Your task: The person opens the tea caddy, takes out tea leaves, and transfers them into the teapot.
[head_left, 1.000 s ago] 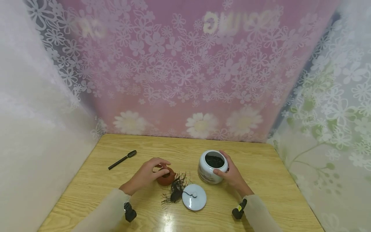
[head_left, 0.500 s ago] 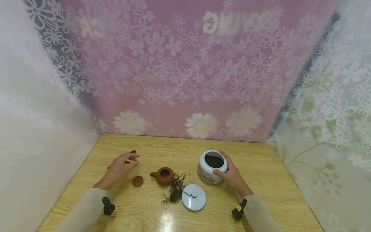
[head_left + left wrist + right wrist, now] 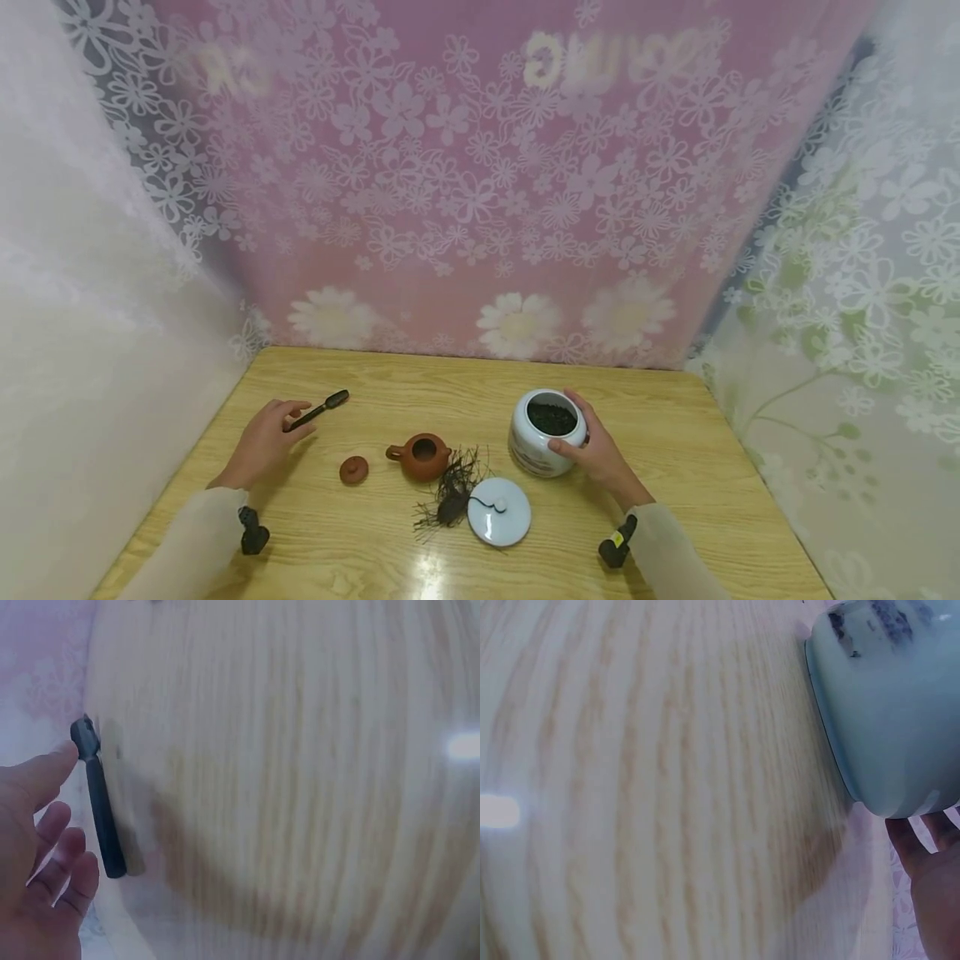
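Observation:
My left hand [image 3: 262,437] is at the handle end of a black slim tea scoop [image 3: 336,400], thumb on one side and fingers on the other. In the left wrist view the scoop [image 3: 105,817] lies by loosely bent fingers [image 3: 71,847] not closed round it. My right hand [image 3: 600,458] grips a white porcelain jar [image 3: 540,458], thumb near the rim and fingers round the far side. Dark loose tea leaves [image 3: 552,419] fill much of the jar. The right wrist view has the jar's side [image 3: 892,735] with fingertips at it.
A small brown teapot [image 3: 426,468] stands uncovered mid-table, its lid [image 3: 354,470] to its left. Beside it a dark wiry clump [image 3: 452,504] spreads towards the white jar lid [image 3: 498,525]. Curtains [image 3: 480,208] rise behind and along both sides of the wooden table [image 3: 645,387].
My left hand has left the teapot and moved left to the scoop; the brown lid now lies on the table beside the pot. The right hand keeps its grip on the jar.

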`<action>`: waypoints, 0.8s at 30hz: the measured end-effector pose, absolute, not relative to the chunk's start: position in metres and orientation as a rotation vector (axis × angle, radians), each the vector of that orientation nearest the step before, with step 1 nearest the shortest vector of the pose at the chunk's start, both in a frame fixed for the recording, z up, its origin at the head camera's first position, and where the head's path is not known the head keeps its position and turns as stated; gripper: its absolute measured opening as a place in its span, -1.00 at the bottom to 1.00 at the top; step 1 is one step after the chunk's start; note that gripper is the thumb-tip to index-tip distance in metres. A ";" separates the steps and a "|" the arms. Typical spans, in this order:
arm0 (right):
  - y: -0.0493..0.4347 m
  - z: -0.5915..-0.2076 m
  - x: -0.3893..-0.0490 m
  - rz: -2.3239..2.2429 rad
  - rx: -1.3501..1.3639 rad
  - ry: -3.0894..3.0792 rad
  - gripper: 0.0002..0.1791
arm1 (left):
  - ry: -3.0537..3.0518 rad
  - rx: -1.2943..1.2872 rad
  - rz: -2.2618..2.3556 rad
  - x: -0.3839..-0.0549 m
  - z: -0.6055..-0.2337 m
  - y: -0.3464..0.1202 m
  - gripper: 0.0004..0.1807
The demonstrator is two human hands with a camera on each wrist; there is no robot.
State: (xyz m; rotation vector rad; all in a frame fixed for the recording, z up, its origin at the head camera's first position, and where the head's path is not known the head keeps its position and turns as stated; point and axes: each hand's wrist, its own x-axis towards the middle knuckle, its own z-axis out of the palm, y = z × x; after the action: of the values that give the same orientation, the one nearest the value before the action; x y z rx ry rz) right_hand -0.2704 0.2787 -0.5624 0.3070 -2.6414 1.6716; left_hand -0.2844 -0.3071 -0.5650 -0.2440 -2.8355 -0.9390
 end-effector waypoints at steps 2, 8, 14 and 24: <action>0.278 -0.562 -0.270 1.664 0.310 -2.648 0.11 | -2.846 -0.227 -0.911 -0.282 -0.567 -0.310 -0.47; 0.278 -0.561 -0.269 1.616 0.316 -2.670 0.12 | -2.859 -0.220 -0.860 -0.279 -0.567 -0.314 -0.56; 0.279 -0.560 -0.270 1.615 0.315 -2.677 0.12 | -2.868 -0.260 -0.779 -0.280 -0.569 -0.314 -0.69; 0.279 -0.558 -0.270 1.641 0.326 -2.663 0.12 | -2.888 -0.229 -0.788 -0.280 -0.568 -0.321 -0.70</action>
State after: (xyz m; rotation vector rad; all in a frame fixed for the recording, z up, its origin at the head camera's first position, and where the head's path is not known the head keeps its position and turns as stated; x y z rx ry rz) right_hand -0.2698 0.2794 -0.5578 0.3264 -2.6632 1.6411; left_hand -0.2803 -0.3212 -0.5680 -0.2287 -2.8878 -0.7879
